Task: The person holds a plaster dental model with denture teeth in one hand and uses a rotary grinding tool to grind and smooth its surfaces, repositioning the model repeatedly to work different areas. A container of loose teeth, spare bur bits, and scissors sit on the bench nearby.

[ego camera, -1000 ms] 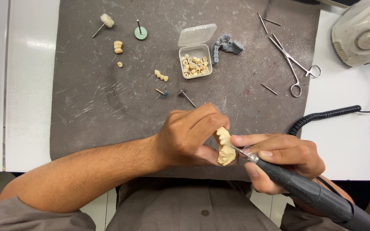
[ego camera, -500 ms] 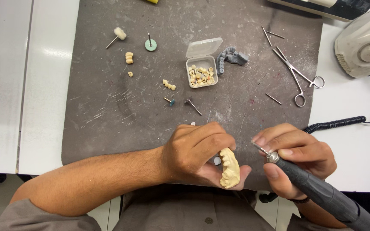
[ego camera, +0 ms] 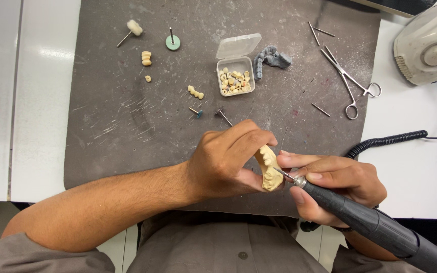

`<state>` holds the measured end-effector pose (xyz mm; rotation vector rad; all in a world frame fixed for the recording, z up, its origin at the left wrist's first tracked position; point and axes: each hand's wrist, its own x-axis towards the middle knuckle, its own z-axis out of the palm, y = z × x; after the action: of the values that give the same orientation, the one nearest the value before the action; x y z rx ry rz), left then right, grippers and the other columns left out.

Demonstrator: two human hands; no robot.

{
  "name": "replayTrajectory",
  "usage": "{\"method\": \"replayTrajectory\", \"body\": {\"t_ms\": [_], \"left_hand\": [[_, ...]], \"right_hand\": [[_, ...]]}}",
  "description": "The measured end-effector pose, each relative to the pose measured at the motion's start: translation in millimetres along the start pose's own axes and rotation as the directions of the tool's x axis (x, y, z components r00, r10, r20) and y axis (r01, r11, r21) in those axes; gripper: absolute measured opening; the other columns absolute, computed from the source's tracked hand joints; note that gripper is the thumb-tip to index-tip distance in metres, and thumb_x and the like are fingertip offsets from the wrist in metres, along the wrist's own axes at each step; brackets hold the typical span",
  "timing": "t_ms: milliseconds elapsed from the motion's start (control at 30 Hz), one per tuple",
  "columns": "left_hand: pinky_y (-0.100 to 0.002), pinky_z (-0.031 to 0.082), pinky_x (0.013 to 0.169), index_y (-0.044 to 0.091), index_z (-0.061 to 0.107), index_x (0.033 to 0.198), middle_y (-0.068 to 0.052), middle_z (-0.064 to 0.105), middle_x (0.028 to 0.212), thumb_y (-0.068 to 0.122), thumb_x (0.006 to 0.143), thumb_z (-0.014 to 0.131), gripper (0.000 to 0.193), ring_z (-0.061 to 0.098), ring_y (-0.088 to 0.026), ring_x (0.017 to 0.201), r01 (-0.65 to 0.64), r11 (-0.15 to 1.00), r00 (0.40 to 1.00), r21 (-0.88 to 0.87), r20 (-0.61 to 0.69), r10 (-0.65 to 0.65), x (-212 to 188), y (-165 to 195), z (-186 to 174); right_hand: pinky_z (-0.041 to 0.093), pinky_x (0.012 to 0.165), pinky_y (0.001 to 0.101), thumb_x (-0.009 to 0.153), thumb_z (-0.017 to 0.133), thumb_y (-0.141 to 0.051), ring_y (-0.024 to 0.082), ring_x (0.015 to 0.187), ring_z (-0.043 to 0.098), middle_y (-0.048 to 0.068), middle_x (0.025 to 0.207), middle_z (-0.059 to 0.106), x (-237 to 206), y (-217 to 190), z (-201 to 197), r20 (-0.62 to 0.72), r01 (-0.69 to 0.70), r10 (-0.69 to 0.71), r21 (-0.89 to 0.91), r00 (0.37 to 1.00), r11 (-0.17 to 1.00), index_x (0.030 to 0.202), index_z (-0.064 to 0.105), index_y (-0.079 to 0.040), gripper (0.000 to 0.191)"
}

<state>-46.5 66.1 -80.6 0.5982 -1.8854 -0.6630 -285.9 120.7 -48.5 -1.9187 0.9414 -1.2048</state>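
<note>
Dental cast [ego camera: 268,167] clamped in left hand [ego camera: 226,159], above near edge of surface [ego camera: 117,126].
Right hand [ego camera: 337,184] closed around rotary handpiece [ego camera: 370,222]; bur tip meets cast. Beyond the hands: open plastic box [ego camera: 236,76], scissors [ego camera: 347,81].

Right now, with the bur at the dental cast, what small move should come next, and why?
Probably ease the bur lightly along the cast. The left hand pinches the cast and the right hand holds the handpiece like a pen, its tip right at the cast's edge.
</note>
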Motion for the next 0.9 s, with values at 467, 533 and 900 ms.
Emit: {"method": "replayTrajectory", "body": {"t_ms": [467,533,900], "left_hand": [[-0.032,0.056,0.063,0.003,0.061,0.110,-0.006,0.061,0.097,0.028,0.084,0.094,0.049,0.069,-0.019,0.081,-0.073,0.996,0.997,-0.058,-0.003,0.073,3,-4,0],[-0.032,0.056,0.064,0.004,0.060,0.111,-0.006,0.061,0.099,0.029,0.087,0.092,0.047,0.069,-0.021,0.083,-0.118,0.989,0.993,-0.093,0.002,0.119,2,-7,-2],[-0.037,0.052,0.065,0.006,0.060,0.110,-0.008,0.058,0.100,0.028,0.076,0.088,0.049,0.064,-0.025,0.084,-0.205,0.951,0.973,-0.230,0.056,0.223,7,-11,-4]], "right_hand": [[0.064,0.100,0.0553,0.086,0.078,-0.003,0.038,0.108,0.076,0.019,0.100,0.072,0,2,-3,0.045,0.045,-0.049,0.082,0.998,0.996,0.113,0.053,-0.004,0.037],[0.065,0.099,0.0554,0.086,0.077,-0.004,0.038,0.106,0.076,0.018,0.099,0.071,2,2,-5,0.077,0.079,-0.087,0.100,0.993,0.992,0.113,0.052,-0.005,0.037],[0.070,0.087,0.0523,0.085,0.078,-0.006,0.033,0.095,0.079,0.010,0.093,0.072,14,-9,-2,0.177,0.161,-0.181,0.124,0.967,0.979,0.112,0.051,-0.007,0.037]]}}
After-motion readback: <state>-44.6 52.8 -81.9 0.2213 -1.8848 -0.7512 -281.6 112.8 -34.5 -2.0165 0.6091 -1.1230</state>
